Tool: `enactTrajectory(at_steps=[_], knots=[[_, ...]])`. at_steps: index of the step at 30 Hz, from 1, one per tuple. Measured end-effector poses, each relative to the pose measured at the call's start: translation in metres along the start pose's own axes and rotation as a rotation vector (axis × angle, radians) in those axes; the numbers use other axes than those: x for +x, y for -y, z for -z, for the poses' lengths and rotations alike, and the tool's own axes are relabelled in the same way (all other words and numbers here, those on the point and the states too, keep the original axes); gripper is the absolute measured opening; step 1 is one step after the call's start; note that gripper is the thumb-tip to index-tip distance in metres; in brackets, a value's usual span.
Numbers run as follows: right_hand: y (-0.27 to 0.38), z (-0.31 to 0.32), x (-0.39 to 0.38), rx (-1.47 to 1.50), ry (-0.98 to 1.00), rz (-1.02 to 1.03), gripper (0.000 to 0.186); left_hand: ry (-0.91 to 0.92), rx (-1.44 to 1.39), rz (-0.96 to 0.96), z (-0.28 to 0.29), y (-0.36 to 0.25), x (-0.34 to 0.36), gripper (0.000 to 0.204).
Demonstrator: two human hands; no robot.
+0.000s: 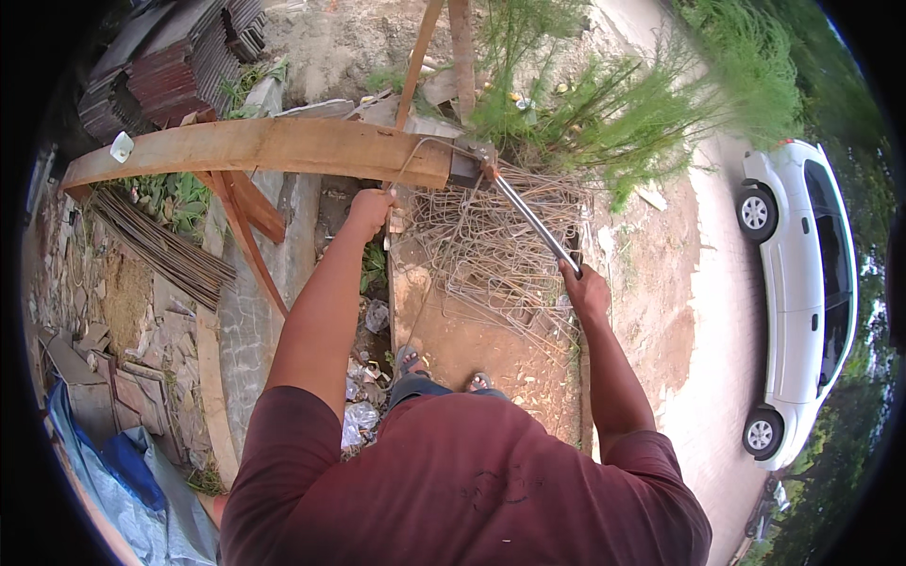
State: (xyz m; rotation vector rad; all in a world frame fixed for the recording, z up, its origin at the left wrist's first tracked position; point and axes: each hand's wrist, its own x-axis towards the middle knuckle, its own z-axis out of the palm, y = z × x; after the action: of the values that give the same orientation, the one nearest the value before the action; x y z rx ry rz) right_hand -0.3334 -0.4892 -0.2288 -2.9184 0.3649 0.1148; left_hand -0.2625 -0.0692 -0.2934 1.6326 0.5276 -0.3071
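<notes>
My left hand (370, 209) grips a thin steel rod (404, 162), which curves up to a metal bending fitting (472, 168) at the right end of a wooden beam (255, 143). My right hand (585, 288) is closed on the lower end of a long steel lever bar (524, 212), which slants up to that fitting. Below the beam, between my arms, lies a tangled heap of bent rebar pieces (500, 245) on brown ground. My sandaled feet show beneath.
Wooden legs (255, 245) brace the beam beside straight rods (160, 245). Corrugated sheets (170, 75) are stacked upper left, a blue tarp (132, 472) lies lower left, leafy branches (604, 113) hang upper right, and a white car (797, 292) stands on the pavement at right.
</notes>
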Motion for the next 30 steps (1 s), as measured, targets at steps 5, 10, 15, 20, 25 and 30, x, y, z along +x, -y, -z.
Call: enactTrajectory(at_steps=[5,10,15,20,25,30], knots=[[-0.047,-0.007,0.012,0.282,-0.454,0.166,0.050,0.090,-0.130,0.027,-0.004,-0.010,-0.016,0.030],[-0.117,-0.041,-0.007,0.650,-0.365,-0.006,0.053,0.054,-0.177,-0.009,-0.021,-0.015,-0.052,0.028],[-0.207,-0.086,-0.103,0.291,0.089,-0.458,0.068,0.161,-0.217,-0.122,-0.087,-0.025,-0.137,0.026],[-0.377,-0.168,-0.207,0.015,0.815,-0.751,0.055,0.049,0.395,-0.389,-0.144,0.038,-0.177,0.026],[-0.471,-0.166,-0.267,0.218,1.105,-0.963,0.050,-0.001,0.814,-0.428,-0.162,0.082,-0.186,0.025],[-0.487,-0.191,-0.258,0.417,1.140,-0.953,0.046,0.343,0.874,-0.003,-0.211,0.142,-0.130,0.024]])
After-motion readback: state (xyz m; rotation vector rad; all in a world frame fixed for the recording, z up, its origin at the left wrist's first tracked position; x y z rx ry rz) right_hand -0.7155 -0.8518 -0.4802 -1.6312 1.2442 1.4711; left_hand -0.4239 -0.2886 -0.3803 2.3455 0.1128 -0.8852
